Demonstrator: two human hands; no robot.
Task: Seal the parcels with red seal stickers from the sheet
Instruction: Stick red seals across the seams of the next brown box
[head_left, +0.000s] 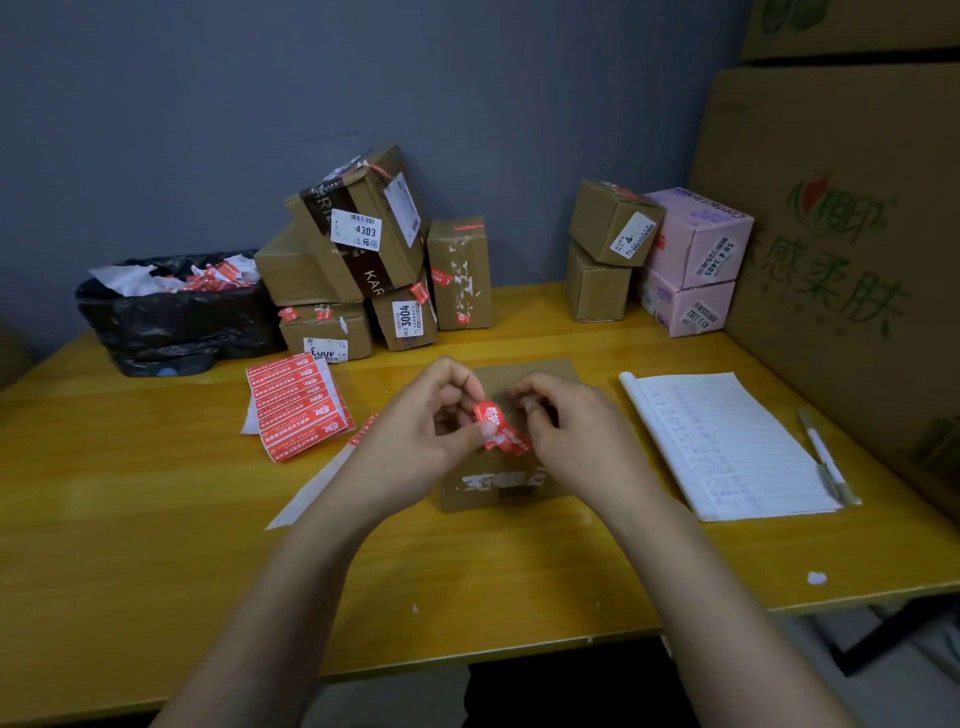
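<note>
A small brown cardboard parcel (498, 486) lies on the yellow table (156, 519) in front of me. Over its top, my left hand (421, 431) pinches a crumpled red seal sticker (500, 427) between thumb and fingers. My right hand (566, 431) has its fingers curled at the sticker's other end, apparently pinching it. Both hands hide most of the parcel's top. A sheet of red seal stickers (298, 402) lies to the left of my left hand, with a white backing strip (311, 483) beside it.
Stacked brown parcels (358, 249) stand at the back, with two more brown boxes (605, 249) and pink boxes (693, 260) at back right. A black-lined bin of waste paper (171, 306) sits back left. A lined notebook (727, 441) and pen (826, 457) lie right. Large cartons (841, 234) wall the right side.
</note>
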